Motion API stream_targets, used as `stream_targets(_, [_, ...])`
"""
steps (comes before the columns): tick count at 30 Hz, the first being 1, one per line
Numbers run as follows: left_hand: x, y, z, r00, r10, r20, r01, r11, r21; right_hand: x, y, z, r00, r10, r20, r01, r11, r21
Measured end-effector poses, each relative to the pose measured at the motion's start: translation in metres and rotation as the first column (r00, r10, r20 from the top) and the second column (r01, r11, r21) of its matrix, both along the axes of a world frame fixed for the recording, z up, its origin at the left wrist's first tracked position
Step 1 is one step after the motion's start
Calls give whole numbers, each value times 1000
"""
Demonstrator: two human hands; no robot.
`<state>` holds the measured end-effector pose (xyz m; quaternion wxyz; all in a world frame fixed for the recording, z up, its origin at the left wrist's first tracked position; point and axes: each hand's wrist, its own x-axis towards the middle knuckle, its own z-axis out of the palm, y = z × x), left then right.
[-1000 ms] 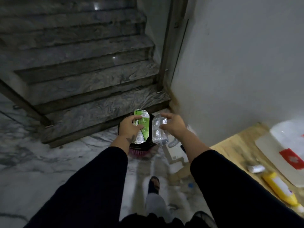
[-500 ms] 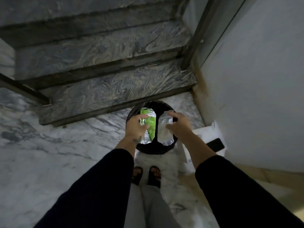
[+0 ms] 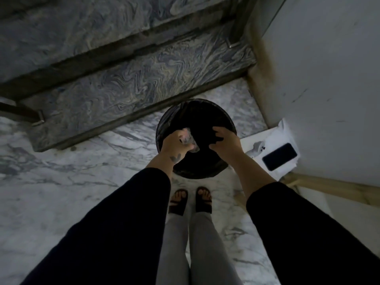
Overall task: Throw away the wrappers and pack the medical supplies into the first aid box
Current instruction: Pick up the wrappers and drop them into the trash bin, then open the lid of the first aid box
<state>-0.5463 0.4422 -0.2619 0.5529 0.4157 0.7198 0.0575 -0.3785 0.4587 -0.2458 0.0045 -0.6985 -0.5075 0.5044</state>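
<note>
The fingers (image 3: 186, 138) of the left hand (image 3: 174, 147) are curled round a crumpled clear wrapper (image 3: 190, 140), a scrap of shiny film that pokes out past the knuckles — it is gripped, not let go. The right hand (image 3: 225, 144) hangs beside it with its fingers loosely bent and spread downward, and I can see nothing between them; it looks empty, though the dark behind makes that hard to swear to. Both hands sit right over the mouth of a round bin (image 3: 164, 128) lined with a black bag, which stands on the pale marble floor (image 3: 61, 192) at the foot of a grey veined stair (image 3: 133, 85). The person's sandalled feet are planted just short of the bin, dark sleeves reaching forward over it. Off to the right, against the white wall, a black phone (image 3: 279, 156) lies on a white sheet or low surface (not part of the job, as far as I can judge). So the step in hand is the throwing-away part. To my eye the next move asks only for the left fingers to loosen so the wrapper falls inside the rim — it is light and may cling or drift, so a release low over the opening would suit. The first aid box and the supplies are not in sight from here; packing them is yet to do.
</note>
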Motion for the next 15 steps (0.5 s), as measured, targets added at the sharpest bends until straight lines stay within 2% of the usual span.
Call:
stream_targets(4, [5, 6, 35, 999, -36, -20, 37, 997, 67, 7, -3, 33, 997, 73, 32, -74, 997, 35])
stream_targets(7, [15, 14, 77, 967, -245, -74, 254, 954, 159, 16, -6, 72, 981, 154, 121, -164, 983, 78])
stream_targets(11, [42, 23, 147, 858, -484, -173, 513, 819, 255, 41, -21, 139, 951, 203, 234, -236, 964, 121])
stream_targets(15, [87, 21, 211, 751, -620, -226, 656, 665, 356, 81, -42, 207, 929, 123, 348, -204, 957, 207])
